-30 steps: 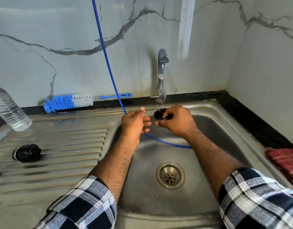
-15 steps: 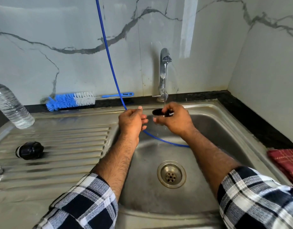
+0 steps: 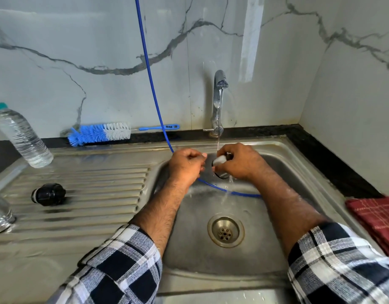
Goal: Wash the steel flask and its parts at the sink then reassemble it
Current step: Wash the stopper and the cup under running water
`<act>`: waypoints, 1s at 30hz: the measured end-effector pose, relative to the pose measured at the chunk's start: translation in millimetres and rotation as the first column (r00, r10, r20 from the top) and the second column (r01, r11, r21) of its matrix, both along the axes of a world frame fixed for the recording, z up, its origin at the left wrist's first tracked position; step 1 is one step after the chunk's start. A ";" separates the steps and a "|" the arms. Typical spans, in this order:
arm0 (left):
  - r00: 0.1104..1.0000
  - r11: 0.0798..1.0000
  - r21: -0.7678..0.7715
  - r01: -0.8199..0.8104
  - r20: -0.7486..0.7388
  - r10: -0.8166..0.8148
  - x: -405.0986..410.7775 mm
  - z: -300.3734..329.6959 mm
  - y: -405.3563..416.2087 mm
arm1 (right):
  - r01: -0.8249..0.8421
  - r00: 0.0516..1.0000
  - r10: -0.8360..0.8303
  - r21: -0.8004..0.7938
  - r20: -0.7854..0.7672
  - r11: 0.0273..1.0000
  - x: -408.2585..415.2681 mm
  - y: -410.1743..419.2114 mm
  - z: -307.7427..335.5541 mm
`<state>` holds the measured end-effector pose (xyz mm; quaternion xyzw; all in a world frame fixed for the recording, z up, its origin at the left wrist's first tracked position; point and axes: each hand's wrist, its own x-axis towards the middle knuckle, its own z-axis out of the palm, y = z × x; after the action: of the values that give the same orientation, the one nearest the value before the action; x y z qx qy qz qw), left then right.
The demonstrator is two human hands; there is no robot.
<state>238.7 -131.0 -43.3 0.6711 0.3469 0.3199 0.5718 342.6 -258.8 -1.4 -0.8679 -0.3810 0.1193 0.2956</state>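
Black flask part (image 3: 220, 170) sits gripped in the right hand (image 3: 239, 163), fingers curled round it under the tap (image 3: 218, 99) stream over the sink (image 3: 298, 150); left hand (image 3: 186, 164) beside, fingers curled, seemingly empty.

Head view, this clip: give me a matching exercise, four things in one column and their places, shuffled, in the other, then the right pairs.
Things:
1. bottle brush
2. black cap
3. red cloth
4. blue hose

Places:
A. on the ribbed drainboard
B. on the counter right of the sink
C. against the back wall, left of the tap
D. hanging down the wall into the basin

Pairs: 1-C, 2-A, 3-B, 4-D
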 end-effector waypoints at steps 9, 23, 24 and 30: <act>0.992 0.988 -0.127 -0.092 0.070 0.102 43.4 27.7 24.6 | 0.036 0.977 -0.056 0.099 0.206 0.994 -8.4 -10.9 14.1; 0.958 0.899 -0.384 -0.212 0.097 0.268 97.5 18.2 49.6 | 0.071 0.958 -0.105 0.134 0.268 0.988 -11.5 -18.4 19.9; 0.956 0.892 -0.395 -0.218 0.097 0.276 98.1 18.1 51.4 | 0.071 0.957 -0.104 0.132 0.270 0.989 -11.5 -18.4 20.4; 0.959 0.893 -0.415 -0.172 0.135 0.247 96.8 17.8 54.4 | 0.059 0.963 -0.079 0.084 0.258 0.995 -11.1 -18.2 22.0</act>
<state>335.5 -76.6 -25.5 0.4663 0.4210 0.3631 0.6881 331.5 -277.1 20.6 -0.8769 -0.3904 -0.0209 0.2796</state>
